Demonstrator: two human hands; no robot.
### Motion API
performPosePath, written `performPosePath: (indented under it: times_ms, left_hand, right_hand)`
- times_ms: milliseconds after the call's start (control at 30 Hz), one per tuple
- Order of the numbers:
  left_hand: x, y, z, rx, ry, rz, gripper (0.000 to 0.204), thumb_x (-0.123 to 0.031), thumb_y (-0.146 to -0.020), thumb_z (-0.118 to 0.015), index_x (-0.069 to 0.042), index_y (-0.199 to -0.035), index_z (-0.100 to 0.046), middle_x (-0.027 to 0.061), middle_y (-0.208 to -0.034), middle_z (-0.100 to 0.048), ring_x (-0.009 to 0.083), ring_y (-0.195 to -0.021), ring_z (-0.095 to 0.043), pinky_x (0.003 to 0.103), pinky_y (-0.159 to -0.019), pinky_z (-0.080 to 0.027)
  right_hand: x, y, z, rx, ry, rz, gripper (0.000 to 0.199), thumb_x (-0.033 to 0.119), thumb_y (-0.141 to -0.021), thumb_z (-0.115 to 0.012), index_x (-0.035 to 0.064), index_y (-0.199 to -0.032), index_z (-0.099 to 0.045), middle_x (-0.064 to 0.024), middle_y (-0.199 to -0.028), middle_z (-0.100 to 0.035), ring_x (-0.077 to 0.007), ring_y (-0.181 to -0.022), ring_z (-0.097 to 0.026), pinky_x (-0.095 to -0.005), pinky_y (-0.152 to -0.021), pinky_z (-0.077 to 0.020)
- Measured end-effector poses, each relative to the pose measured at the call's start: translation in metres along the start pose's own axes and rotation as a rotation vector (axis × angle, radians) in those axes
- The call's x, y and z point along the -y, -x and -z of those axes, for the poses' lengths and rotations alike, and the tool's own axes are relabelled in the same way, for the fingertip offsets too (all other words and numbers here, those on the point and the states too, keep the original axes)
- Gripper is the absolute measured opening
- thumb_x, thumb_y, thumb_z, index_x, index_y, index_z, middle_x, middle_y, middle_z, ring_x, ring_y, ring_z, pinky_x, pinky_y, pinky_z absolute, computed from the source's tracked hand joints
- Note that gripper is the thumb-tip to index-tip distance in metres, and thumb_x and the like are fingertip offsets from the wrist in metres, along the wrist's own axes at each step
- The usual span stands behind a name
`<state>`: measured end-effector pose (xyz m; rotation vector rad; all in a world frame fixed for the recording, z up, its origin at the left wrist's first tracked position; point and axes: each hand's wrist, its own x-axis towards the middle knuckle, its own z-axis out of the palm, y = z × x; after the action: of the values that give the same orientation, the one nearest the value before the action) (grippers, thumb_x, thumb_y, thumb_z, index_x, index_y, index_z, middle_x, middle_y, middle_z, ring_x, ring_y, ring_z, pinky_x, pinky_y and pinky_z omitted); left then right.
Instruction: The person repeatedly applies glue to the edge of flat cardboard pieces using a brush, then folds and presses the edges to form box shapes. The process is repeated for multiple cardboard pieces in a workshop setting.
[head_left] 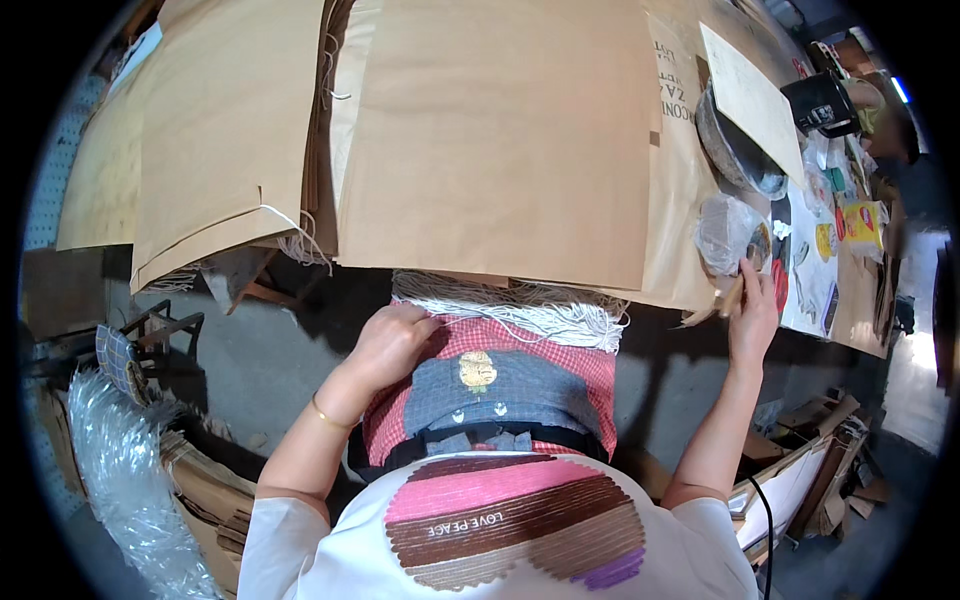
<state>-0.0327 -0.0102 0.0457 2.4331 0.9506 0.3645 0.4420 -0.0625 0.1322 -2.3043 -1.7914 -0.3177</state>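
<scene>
Bending its fingers almost closed, our left hand (393,345) sits near the middle of the frame, at the left end of the white cords (560,325); whether its grip pinches a strand, we cannot tell. We see those cords spread over the red checked cloth (590,378) on our lap, just below the large sheet of brown kraft paper (500,140) at upper centre. Toward the right of the frame, our right hand (755,315) extends upward with fingers slightly parted, fingertips beside a clear plastic bag (722,235) and a frayed tan strip (715,308); we cannot tell if its grip has hold of either. Above the bag we find a grey basin (713,140) partly covered by a white board (755,95), with a black mug (820,105) and a yellow packet (862,228) farther right. At the lower left we have shiny clear plastic strips (120,480) beside stacked cardboard (205,490).
</scene>
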Motion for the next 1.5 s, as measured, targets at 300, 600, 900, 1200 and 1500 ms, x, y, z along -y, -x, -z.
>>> performPosePath:
  times_ms: [300, 600, 900, 1200, 1500]
  left_hand:
    - [-0.001, -0.037, -0.044, -0.073, -0.057, 0.008, 0.030, -0.015, -0.079, -0.059, -0.011, -0.109, -0.062, 0.0107, -0.090, -0.060, 0.0295, -0.083, -0.060, 0.042, -0.069, -0.048]
    - [-0.004, -0.022, -0.033, -0.068, 0.227, 0.043, 0.010, -0.007, -0.074, -0.061, -0.004, -0.084, -0.063, 0.0135, -0.082, -0.059, 0.0326, -0.078, -0.060, 0.044, -0.067, -0.049]
    - [-0.017, -0.001, 0.058, -0.353, -0.376, 0.158, 0.009, -0.005, -0.068, -0.059, 0.000, -0.074, -0.062, 0.0170, -0.123, -0.058, 0.0200, -0.073, -0.054, 0.032, -0.056, -0.047]
    - [-0.012, -0.025, 0.046, -0.099, -0.409, 0.295, 0.003, 0.000, -0.064, -0.060, 0.002, -0.066, -0.059, 0.0215, -0.131, -0.052, 0.0265, -0.081, -0.061, 0.035, -0.067, -0.052]
    - [-0.018, -0.031, 0.042, -0.106, -0.477, 0.315, 0.003, 0.003, -0.063, -0.060, 0.004, -0.063, -0.057, 0.0241, -0.132, -0.050, 0.0290, -0.082, -0.062, 0.035, -0.068, -0.053]
  right_hand:
    - [0.079, -0.002, 0.030, -0.432, -1.237, -0.401, 0.006, 0.003, -0.088, -0.061, 0.0013, -0.085, -0.056, -0.0022, -0.065, -0.055, -0.0084, -0.049, -0.050, -0.0196, -0.040, -0.0376]
    - [0.213, -0.012, 0.025, -0.039, -1.420, -0.316, 0.010, 0.010, -0.088, -0.064, -0.0001, -0.085, -0.065, -0.0008, -0.071, -0.058, -0.0061, -0.056, -0.045, -0.0209, -0.051, -0.0349]
    - [0.312, -0.020, -0.013, 0.320, -1.322, -0.017, 0.016, 0.011, -0.085, -0.066, -0.0027, -0.078, -0.066, -0.0059, -0.069, -0.066, -0.0101, -0.063, -0.060, -0.0261, -0.058, -0.0489]
    - [0.228, -0.026, -0.024, 0.122, -0.834, -0.054, 0.020, 0.014, -0.079, -0.065, -0.0011, -0.066, -0.062, -0.0119, -0.056, -0.061, -0.0226, -0.049, -0.062, -0.0333, -0.050, -0.0482]
    - [0.174, -0.032, -0.023, -0.050, -0.378, 0.092, 0.024, 0.020, -0.079, -0.063, 0.0005, -0.066, -0.062, -0.0171, -0.060, -0.060, -0.0324, -0.053, -0.060, -0.0417, -0.052, -0.0469]
